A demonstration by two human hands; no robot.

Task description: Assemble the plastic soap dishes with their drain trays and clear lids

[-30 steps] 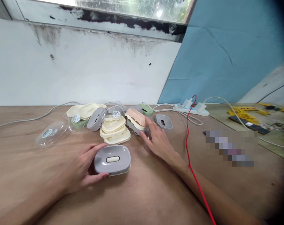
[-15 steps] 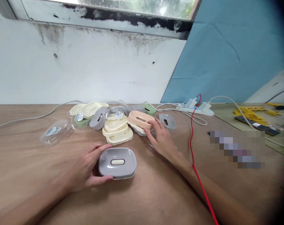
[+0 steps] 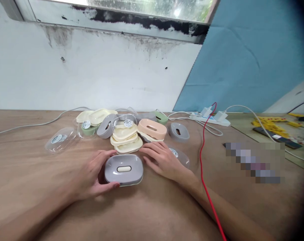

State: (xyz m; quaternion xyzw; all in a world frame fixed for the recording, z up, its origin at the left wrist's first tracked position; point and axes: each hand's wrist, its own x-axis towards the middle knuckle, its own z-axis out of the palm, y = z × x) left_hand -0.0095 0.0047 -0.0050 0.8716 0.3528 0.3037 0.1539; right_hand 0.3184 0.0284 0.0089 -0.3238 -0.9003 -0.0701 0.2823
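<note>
A grey soap dish (image 3: 134, 164) with a slot in its middle sits on the table before me, and a cream piece shows through the slot. My left hand (image 3: 89, 177) is closed on its left end, thumb in front and fingers behind. Just right of the dish, my right hand (image 3: 162, 159) is open, its fingers stretched out and apart from it. Behind the dish lies a stack of cream trays (image 3: 128, 146). A peach soap dish (image 3: 152, 129) rests beyond my right fingers, and a clear lid (image 3: 183, 158) lies partly hidden beside that hand.
Further back are another grey dish (image 3: 179, 131), a tilted grey dish (image 3: 106, 127) and a green dish (image 3: 89, 130). A clear cover (image 3: 60, 140) lies left. A red cable (image 3: 202, 167) crosses my right forearm. A power strip (image 3: 219, 121) stands near the wall.
My right hand has left the peach dish and come down and left toward the grey dish. The left hand still holds that dish. The clear lid at right shows more now.
</note>
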